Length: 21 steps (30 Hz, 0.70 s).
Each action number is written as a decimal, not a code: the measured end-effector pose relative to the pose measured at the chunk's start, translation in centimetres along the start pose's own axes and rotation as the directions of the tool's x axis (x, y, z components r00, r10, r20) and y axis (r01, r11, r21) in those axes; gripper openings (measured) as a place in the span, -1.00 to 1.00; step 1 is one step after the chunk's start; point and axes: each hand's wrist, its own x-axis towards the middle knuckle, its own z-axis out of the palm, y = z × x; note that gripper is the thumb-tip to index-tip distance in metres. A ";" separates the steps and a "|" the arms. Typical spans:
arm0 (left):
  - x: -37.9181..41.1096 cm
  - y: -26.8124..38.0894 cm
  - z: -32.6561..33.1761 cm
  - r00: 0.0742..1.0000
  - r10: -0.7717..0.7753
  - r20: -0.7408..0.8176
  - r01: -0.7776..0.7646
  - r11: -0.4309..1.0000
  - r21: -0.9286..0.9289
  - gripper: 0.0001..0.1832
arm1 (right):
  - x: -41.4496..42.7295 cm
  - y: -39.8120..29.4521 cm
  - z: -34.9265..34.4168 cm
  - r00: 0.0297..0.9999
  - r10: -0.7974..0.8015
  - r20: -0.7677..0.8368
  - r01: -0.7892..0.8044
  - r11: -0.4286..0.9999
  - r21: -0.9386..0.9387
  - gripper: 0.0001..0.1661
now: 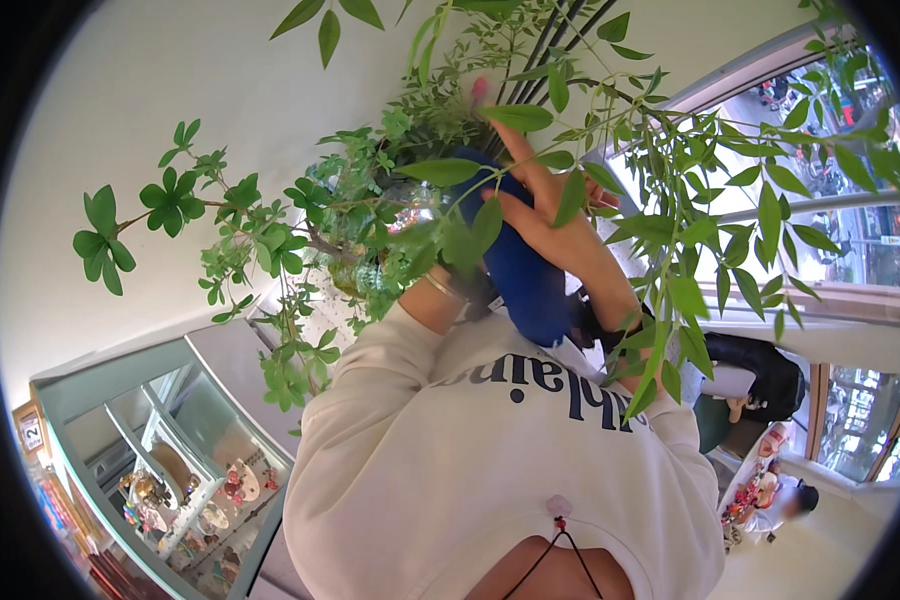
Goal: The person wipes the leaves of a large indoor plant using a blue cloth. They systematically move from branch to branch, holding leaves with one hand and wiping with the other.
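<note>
My right hand (559, 214) lies over a dark blue cloth-like item (521, 277), thumb and index finger spread, the other fingers bent to the right. Near the raised index fingertip is a small blurred pink spot (480, 88). My left wrist (441, 281) wears a bangle; leaves hide most of that hand (465, 281), beside the blue item's lower left. Leafy green branches (570, 135) hang in front of and around both hands. Left of the hands, a branch with clustered leaves (270, 240) spreads outward. Shiny clear glass (412, 214) shows behind leaves.
Dark thin rods (544, 56) stand against the wall beyond my hands. At lower left is a pale green glass-fronted cabinet (142, 367) of ornaments. A window (810, 165) lies right. A black bag (765, 382) and a person (780, 506) beside red items (746, 495) are lower right.
</note>
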 end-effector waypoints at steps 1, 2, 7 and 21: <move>0.6 -0.6 0.2 0.999 -0.040 0.013 0.041 0.999 -0.025 -0.60 | 0.5 -0.3 -0.2 0.994 -0.058 -0.097 0.064 0.996 0.066 -0.06; 1.2 -1.3 0.6 0.995 -0.090 0.039 0.092 0.993 -0.068 -0.62 | 0.7 -0.6 -0.5 0.975 -0.110 -0.195 0.135 0.983 0.121 -0.02; 6.2 -6.5 0.7 0.887 -0.319 0.335 0.462 0.652 -0.602 -0.69 | 0.9 -3.9 -6.3 0.595 -0.188 -0.781 0.435 0.893 0.117 -0.05; 7.3 7.3 6.4 0.922 -0.309 0.235 0.380 0.593 -0.710 -0.77 | -6.7 1.0 -12.1 0.160 -0.047 -0.986 0.229 0.973 -0.009 -0.50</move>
